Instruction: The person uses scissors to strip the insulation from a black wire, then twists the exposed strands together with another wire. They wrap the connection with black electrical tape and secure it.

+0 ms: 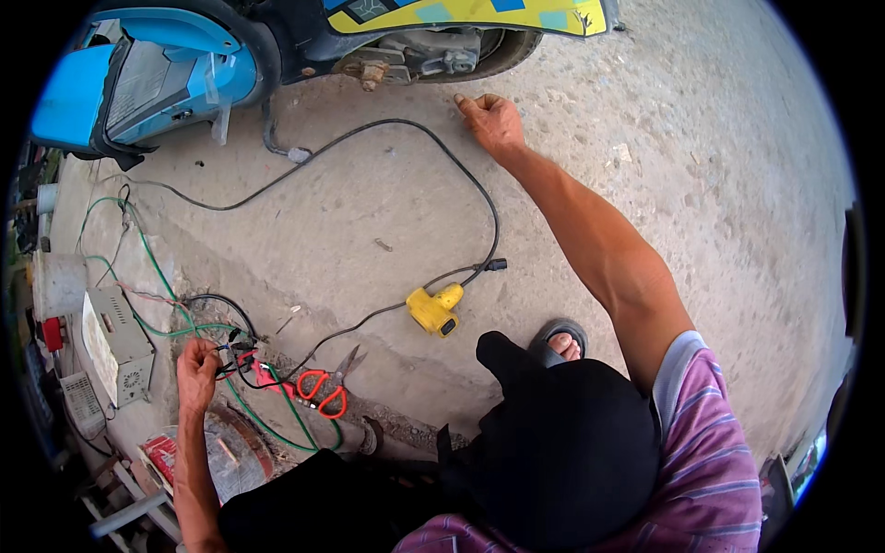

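Rough grey-brown concrete floor (719, 120), dusty and pitted, spreads across the space. A bright-blue scooter with a yellow patterned panel (235, 74) stands along the upper edge. The person's bare right hand (495, 120) is stretched out just below its rear wheel, fingers partly curled; whether anything is held there cannot be told.

The bare left hand (195, 373) is narrowed in a pinch on thin dark wires (224, 348), low on the left, beside a tangle of cables on the ground. Green insulated wire (212, 326) winds through this tangle, while a long black cable (495, 217) loops across the concrete. A yellow blocky plastic device (429, 311) lies near its bend, and orange-handled metal scissors (338, 377) lie nearer the tangle.

Along the left side stand a beige vented metal box (120, 341) and a whitish round container (60, 286). A dark sandal (562, 332) shows on the person's foot.
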`<state>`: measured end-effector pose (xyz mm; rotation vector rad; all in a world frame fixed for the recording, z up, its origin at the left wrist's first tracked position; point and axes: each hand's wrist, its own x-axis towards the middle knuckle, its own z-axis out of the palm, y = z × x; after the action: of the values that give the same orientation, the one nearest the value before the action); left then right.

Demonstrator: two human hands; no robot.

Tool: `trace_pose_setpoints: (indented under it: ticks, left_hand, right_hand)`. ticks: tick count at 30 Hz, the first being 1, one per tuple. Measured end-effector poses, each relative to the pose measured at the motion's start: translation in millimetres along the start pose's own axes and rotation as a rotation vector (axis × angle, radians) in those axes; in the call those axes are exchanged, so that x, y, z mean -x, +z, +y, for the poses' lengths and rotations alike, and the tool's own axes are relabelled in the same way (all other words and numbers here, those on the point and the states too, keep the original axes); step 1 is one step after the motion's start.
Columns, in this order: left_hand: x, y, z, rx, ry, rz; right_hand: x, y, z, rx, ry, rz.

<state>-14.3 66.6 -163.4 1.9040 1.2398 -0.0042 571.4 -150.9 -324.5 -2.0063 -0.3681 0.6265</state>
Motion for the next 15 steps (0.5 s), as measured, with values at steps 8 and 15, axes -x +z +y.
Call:
trace_pose_setpoints:
  ticks: [8, 15]
  left_hand:
    - [12.7, 4.5, 9.8, -0.050, -0.008, -0.019]
    - [22.4, -9.6, 39.0, -0.116, 0.117, -0.065]
  right_hand:
    - [49.7, -4.0, -12.3, 0.174, -0.176, -0.147]
    - [132.2, 21.7, -135.5, 0.413, -0.266, -0.896]
